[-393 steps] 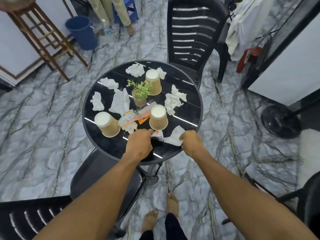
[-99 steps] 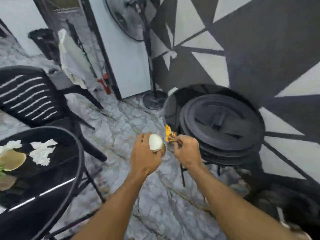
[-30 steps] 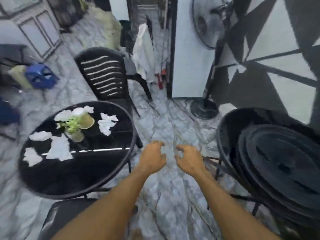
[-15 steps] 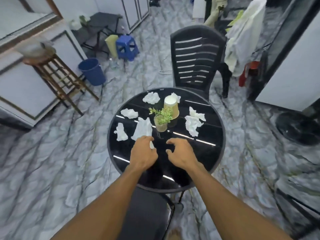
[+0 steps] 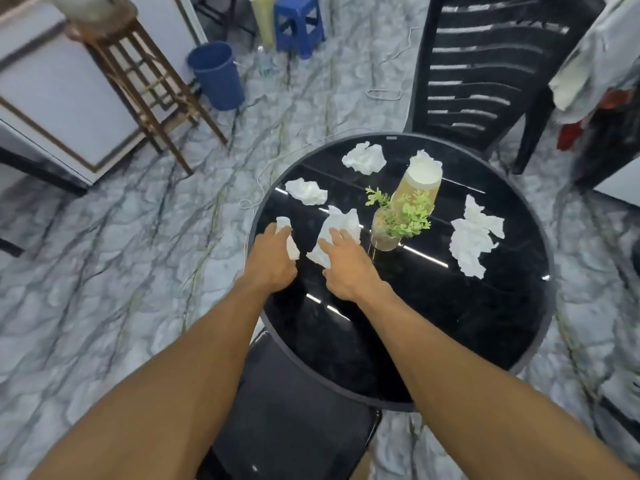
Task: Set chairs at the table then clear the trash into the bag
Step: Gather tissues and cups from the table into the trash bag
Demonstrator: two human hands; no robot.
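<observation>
Head: left hand [image 5: 270, 261] perhaps around tissue [image 5: 293, 248]

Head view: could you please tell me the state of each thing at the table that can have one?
Left hand: on the small tissue, grip unclear.
Right hand: fingers spread, touching the large tissue.
Paper cup: upright, lidded.
Plant pot: upright.
Loose tissues: crumpled, untouched.
Far chair: at the table's far edge.
Near chair: seat partly under the table.
</observation>
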